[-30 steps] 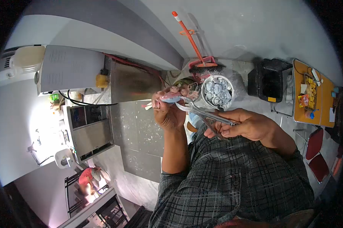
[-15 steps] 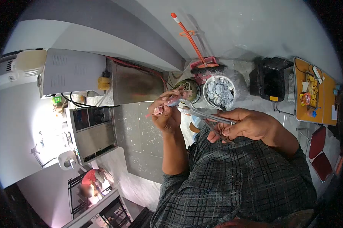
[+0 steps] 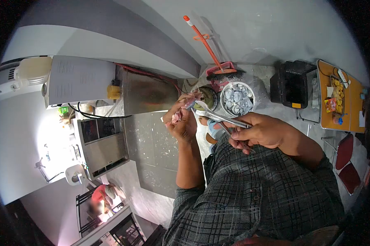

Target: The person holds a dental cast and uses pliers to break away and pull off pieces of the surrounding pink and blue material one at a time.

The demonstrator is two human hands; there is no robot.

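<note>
In the middle of the head view my left hand [image 3: 182,122] is raised, its fingers curled round a small pinkish-grey lump [image 3: 190,105]. What the lump is, I cannot make out. A pale pink crumpled piece [image 3: 176,117] shows at my palm. My right hand [image 3: 260,133] is wrapped round the handles of long metal pliers [image 3: 219,116]. Their jaws reach left and meet the lump at my left fingertips. Parts of the handles are hidden by my right fingers.
Beyond my hands stands a white bucket [image 3: 237,98] of whitish-grey chunks, beside a round greenish container [image 3: 209,97]. A dustpan with an orange-handled broom [image 3: 205,43] leans at the wall. Rightward are a black bin [image 3: 293,84] and an orange table [image 3: 353,110]. A person [image 3: 105,194] sits far lower left.
My left hand has turned slightly and moved a little right, showing more of the pink piece. My right hand has shifted slightly left and the plier handles look closer together.
</note>
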